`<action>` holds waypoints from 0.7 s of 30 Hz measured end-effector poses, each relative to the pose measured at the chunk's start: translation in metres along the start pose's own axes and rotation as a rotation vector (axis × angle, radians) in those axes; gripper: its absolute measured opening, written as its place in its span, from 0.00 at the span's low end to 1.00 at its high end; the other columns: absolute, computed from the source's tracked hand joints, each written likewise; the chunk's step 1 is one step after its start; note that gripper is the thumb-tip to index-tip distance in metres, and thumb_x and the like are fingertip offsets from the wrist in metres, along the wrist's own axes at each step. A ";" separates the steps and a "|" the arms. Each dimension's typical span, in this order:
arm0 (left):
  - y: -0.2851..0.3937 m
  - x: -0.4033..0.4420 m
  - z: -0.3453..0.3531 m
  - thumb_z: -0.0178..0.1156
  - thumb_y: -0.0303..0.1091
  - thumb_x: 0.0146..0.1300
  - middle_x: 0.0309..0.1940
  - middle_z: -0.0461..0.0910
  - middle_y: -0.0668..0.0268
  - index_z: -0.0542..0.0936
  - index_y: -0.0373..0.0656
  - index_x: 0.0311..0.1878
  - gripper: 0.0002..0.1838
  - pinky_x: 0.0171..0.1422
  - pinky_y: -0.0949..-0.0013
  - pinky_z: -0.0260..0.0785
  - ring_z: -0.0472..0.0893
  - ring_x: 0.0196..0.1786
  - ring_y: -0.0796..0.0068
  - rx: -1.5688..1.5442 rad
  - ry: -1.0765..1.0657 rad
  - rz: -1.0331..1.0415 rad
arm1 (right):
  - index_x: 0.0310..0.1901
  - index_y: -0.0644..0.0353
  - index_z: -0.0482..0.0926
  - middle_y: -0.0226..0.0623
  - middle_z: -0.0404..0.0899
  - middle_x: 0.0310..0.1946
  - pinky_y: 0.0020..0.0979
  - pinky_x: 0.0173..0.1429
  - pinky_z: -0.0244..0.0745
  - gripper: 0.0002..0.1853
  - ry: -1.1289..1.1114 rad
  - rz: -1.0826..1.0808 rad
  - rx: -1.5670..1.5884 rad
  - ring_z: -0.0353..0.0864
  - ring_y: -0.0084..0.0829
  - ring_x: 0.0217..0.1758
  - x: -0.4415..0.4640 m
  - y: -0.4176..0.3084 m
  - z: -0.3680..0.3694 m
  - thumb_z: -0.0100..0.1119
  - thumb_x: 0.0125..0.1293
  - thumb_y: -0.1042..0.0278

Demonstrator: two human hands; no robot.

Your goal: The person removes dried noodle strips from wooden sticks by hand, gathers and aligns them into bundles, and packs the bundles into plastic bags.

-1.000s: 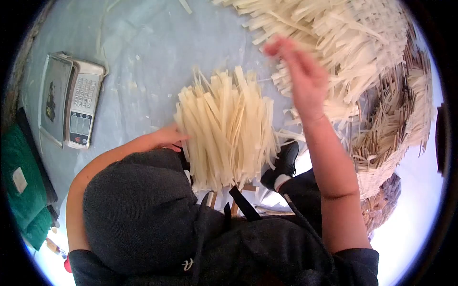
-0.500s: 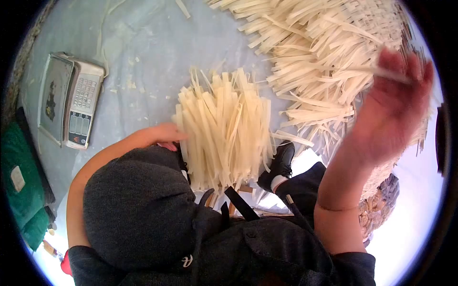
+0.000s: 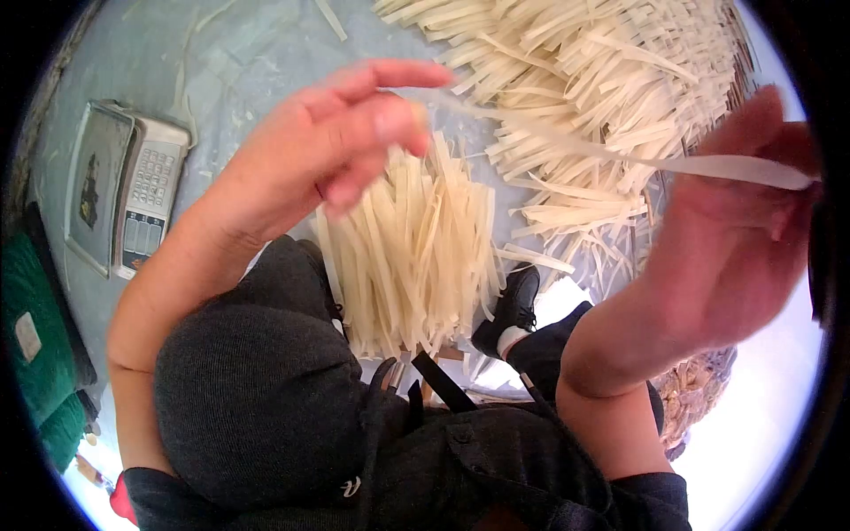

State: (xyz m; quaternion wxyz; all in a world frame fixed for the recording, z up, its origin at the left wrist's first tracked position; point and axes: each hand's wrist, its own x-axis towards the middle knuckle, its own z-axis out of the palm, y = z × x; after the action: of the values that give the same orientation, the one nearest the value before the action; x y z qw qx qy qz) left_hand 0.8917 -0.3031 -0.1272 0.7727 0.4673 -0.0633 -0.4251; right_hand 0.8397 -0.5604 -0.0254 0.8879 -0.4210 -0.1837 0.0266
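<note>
A long pale strip stretches between my hands above the floor. My right hand, raised at the right, grips its outer end; part of the fingers is lost in the dark image edge. My left hand is up at the upper centre, blurred, with the index finger stretched out and a gap to the other fingers. The strip's blurred far end reaches that gap, with no clear grip on it. Below my left hand, a thick bundle of pale strips stands before my body, its upper left part covered by that hand.
Woven work with loose strip ends spreads across the upper right. A digital scale lies at the left, near green cloth. My dark shoe is right of the bundle. A brownish heap is at the lower right.
My left hand has left the bundle's left side and risen over its top. My right hand has moved far right since the first frame, and the strip now spans toward my left hand.
</note>
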 end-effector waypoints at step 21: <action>-0.087 -0.070 0.002 0.63 0.33 0.64 0.39 0.82 0.70 0.84 0.43 0.47 0.11 0.51 0.74 0.71 0.78 0.45 0.82 0.668 -0.109 -0.116 | 0.57 0.65 0.74 0.41 0.83 0.40 0.34 0.53 0.78 0.17 0.653 0.037 -0.328 0.84 0.32 0.41 -0.078 0.082 0.016 0.53 0.72 0.63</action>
State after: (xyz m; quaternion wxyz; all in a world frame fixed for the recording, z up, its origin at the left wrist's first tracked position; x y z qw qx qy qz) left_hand 0.7941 -0.2720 -0.1728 0.5471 0.6738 -0.2136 -0.4483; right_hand 0.7705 -0.5116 -0.1014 0.8198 -0.5472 0.1155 -0.1231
